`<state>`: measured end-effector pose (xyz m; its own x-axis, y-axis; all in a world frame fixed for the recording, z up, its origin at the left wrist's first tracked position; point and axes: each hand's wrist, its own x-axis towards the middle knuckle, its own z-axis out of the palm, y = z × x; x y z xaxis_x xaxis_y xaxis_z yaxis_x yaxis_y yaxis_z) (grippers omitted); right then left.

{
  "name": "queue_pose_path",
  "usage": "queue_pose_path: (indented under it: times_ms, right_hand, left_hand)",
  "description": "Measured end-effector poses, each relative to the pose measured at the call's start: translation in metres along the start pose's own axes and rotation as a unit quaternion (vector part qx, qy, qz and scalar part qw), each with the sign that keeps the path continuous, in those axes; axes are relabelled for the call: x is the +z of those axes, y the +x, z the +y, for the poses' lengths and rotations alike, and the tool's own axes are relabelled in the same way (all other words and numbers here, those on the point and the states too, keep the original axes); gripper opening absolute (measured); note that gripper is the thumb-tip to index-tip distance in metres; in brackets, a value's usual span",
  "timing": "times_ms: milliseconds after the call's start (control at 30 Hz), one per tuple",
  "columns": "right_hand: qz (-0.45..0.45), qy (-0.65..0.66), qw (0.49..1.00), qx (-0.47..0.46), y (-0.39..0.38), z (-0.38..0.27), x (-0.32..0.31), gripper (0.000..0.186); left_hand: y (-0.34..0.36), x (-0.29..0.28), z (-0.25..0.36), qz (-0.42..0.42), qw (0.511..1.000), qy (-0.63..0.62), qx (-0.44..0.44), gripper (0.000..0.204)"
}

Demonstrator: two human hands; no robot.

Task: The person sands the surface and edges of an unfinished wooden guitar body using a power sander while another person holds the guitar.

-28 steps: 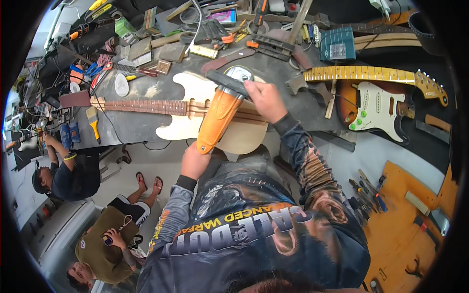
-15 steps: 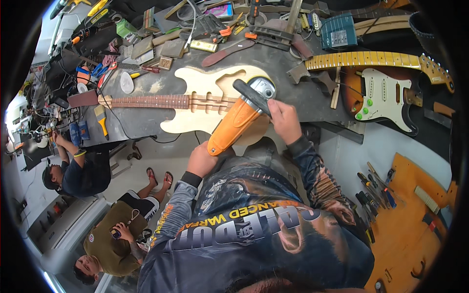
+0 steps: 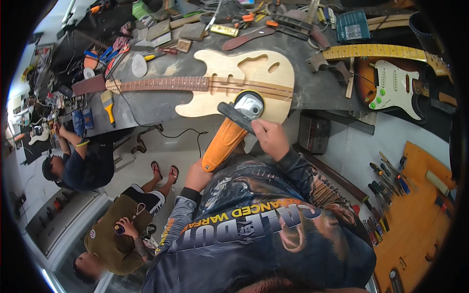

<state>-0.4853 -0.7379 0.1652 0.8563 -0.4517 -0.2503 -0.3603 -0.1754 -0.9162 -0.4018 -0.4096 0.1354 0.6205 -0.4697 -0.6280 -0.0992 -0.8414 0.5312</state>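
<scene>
Cluttered grey counter (image 3: 161,105), pale wooden guitar (image 3: 244,83), orange-bodied grinder (image 3: 229,134) over its near edge, your left hand (image 3: 197,177) gripping its tail end (image 3: 209,163), your right fingers (image 3: 260,129) pinching its black handle (image 3: 234,115)

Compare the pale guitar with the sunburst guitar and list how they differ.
Colour: the pale guitar is light wood with brown stripes; the sunburst guitar is amber and dark brown.
Fittings: the pale guitar shows open cut-outs; the sunburst guitar carries a white plate and green knobs.
Work: an orange power tool is at the pale guitar, none at the sunburst guitar.
Shared: both lie face up.
</scene>
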Motion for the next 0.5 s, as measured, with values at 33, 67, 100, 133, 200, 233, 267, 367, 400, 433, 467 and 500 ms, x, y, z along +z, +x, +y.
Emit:
queue_pose_path:
  times_ms: [33, 67, 100, 133, 200, 233, 267, 367, 400, 433, 467, 500]
  right_hand:
    - [-0.022, 0.01, 1.0, 0.006, 0.002, -0.005, 0.012, 0.047]
    - [-0.044, 0.02, 0.999, 0.013, 0.005, -0.01, 0.024, 0.045]
    - [-0.048, 0.018, 0.999, 0.011, 0.008, -0.012, 0.037, 0.045]
    - [-0.048, 0.007, 0.999, -0.018, 0.012, -0.011, 0.053, 0.043]
    - [-0.064, 0.008, 0.997, -0.041, 0.016, -0.021, 0.073, 0.041]
    - [-0.069, 0.006, 0.997, -0.042, 0.019, -0.025, 0.082, 0.041]
    - [-0.087, -0.012, 0.994, -0.058, 0.024, -0.029, 0.09, 0.041]
    - [-0.111, -0.044, 0.989, -0.092, 0.03, -0.033, 0.103, 0.042]
    - [-0.109, -0.028, 0.991, -0.075, 0.028, -0.033, 0.099, 0.042]
    - [-0.108, -0.01, 0.992, -0.06, 0.027, -0.035, 0.096, 0.043]
    - [-0.09, -0.013, 0.994, -0.064, 0.022, -0.035, 0.092, 0.043]
    - [-0.101, -0.01, 0.993, -0.068, 0.017, -0.035, 0.084, 0.043]
  left_hand:
    - [-0.007, 0.001, -0.011, 0.003, 1.0, -0.004, -0.002, 0.032]
    - [-0.014, 0.001, -0.023, 0.015, 1.0, -0.016, -0.007, 0.032]
    - [-0.021, 0.0, -0.034, 0.027, 0.999, -0.029, -0.012, 0.032]
    - [-0.028, -0.001, -0.041, 0.028, 0.999, -0.032, -0.014, 0.032]
    - [-0.041, -0.005, -0.049, 0.066, 0.995, -0.068, -0.027, 0.03]
    - [-0.046, -0.005, -0.057, 0.068, 0.995, -0.072, -0.03, 0.03]
    - [-0.05, -0.005, -0.065, 0.079, 0.992, -0.091, -0.041, 0.029]
    - [-0.054, -0.005, -0.071, 0.088, 0.987, -0.115, -0.063, 0.028]
    - [-0.053, -0.005, -0.07, 0.084, 0.987, -0.116, -0.07, 0.028]
    - [-0.051, -0.004, -0.07, 0.09, 0.986, -0.118, -0.075, 0.028]
    - [-0.05, 0.0, -0.071, 0.086, 0.989, -0.101, -0.068, 0.029]
    - [-0.049, 0.004, -0.072, 0.081, 0.991, -0.084, -0.06, 0.029]
